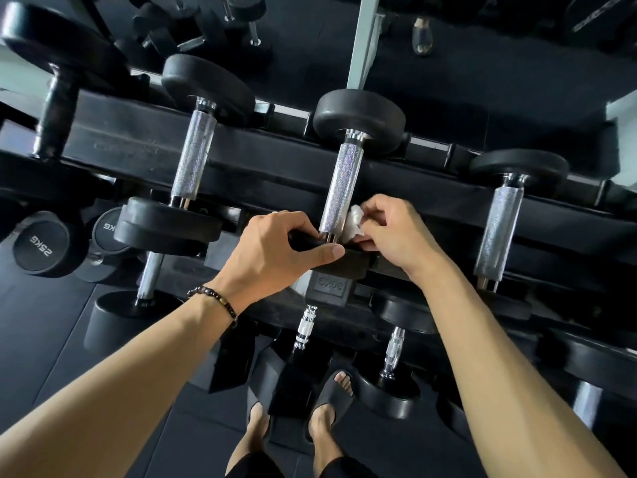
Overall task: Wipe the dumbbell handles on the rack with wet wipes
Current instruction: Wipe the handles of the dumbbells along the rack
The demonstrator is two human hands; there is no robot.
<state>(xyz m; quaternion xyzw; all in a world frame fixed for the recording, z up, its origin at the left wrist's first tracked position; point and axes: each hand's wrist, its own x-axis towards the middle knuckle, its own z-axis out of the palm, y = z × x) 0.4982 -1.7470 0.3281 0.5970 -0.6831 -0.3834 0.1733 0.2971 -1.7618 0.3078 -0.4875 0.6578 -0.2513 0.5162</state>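
**Just now: a wipe pressed to the near end of the middle handle**

Head view: looking steeply down over a black dumbbell rack, the middle dumbbell lies across the top tier with its knurled chrome handle running toward the viewer. The right hand pinches a crumpled white wet wipe between thumb and fingertips and holds it against the right side of that handle, close to its near end. The left hand curls over the near black head of the same dumbbell, fingers on top and thumb stretched along its front edge; a dark beaded bracelet circles that wrist. A plate marked 30KG shows just beneath the gripped head.

To the left, another dumbbell rests on the same tier, its handle bare. To the right a third dumbbell lies likewise, well apart from both hands. A head marked 25KG sits lower at the left edge. Smaller dumbbells sit on the lower tier, and two feet in black slides stand on dark floor mats below.
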